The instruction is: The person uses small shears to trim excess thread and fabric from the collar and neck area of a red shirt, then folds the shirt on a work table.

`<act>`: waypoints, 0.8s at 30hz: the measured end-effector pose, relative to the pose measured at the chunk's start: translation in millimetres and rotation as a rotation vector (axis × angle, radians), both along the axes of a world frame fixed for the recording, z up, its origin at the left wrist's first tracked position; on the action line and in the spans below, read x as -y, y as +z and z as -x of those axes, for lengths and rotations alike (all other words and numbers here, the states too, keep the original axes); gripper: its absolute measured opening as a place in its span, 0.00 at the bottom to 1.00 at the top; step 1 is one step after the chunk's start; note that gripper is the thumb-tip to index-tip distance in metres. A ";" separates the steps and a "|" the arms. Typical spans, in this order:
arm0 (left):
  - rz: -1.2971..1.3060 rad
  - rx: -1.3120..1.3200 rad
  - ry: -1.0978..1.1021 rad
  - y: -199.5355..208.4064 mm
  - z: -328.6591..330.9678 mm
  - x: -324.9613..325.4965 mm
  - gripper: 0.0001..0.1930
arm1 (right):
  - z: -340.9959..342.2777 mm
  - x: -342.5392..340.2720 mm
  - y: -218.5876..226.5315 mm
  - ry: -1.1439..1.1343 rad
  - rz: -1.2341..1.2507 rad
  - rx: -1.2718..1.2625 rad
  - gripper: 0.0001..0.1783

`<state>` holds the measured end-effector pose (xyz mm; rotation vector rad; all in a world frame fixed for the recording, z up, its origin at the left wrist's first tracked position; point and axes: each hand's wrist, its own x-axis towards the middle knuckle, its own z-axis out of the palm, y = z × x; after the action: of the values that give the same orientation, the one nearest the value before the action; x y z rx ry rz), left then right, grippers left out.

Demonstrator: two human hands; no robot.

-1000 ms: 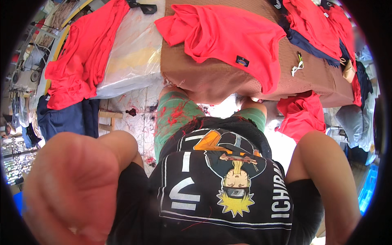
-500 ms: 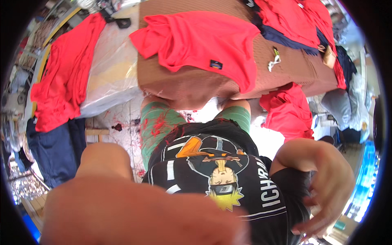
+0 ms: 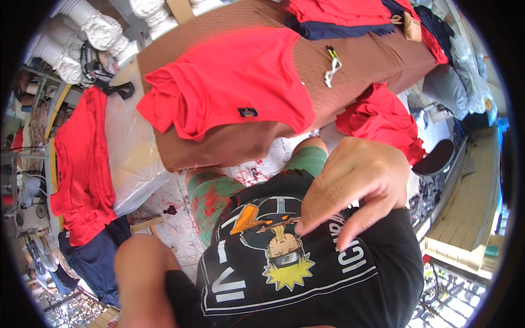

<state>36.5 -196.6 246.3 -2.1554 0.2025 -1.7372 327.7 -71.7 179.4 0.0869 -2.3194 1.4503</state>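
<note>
My right hand hovers in front of my black printed shirt, its thumb and a finger apart, with nothing visible between them. My bent left arm is at the lower left; its hand is outside the picture. Beyond my knees, a red knit garment lies spread over the near edge of a brown cloth-covered table. A small dark label shows on its near side. Right of it on the cloth rests a small yellow-green tool with a white cord. Neither hand touches the garment.
Red and navy clothes are stacked at the table's far right. Another red garment hangs or lies right of my knees. More red clothing drapes at the left, beside a plastic-covered surface. White ornate columns stand far left.
My left forearm has swung out of the foreground, leaving only the bent arm at lower left. My right hand has come up and inward from the lower right. The view has turned.
</note>
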 end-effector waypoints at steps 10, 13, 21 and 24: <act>0.561 0.122 -0.201 -43.5 -32.6 -36.5 0.13 | 26.2 -17.2 -36.1 -0.203 -0.065 0.302 0.20; 0.618 0.084 -0.311 -41.6 -41.7 -50.3 0.13 | 21.4 -17.5 -39.5 -0.252 -0.123 0.286 0.20; 0.703 0.060 -0.389 -36.6 -35.3 -55.9 0.17 | 23.6 -21.6 -45.5 -0.238 -0.142 0.334 0.20; 0.743 0.059 -0.452 -34.0 -32.9 -53.2 0.18 | 32.9 -21.9 -41.6 -0.235 -0.242 0.284 0.20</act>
<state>69.4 -143.4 212.3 -2.7106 0.0204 -2.4159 294.8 -49.8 137.8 -0.3335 -2.6182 1.1236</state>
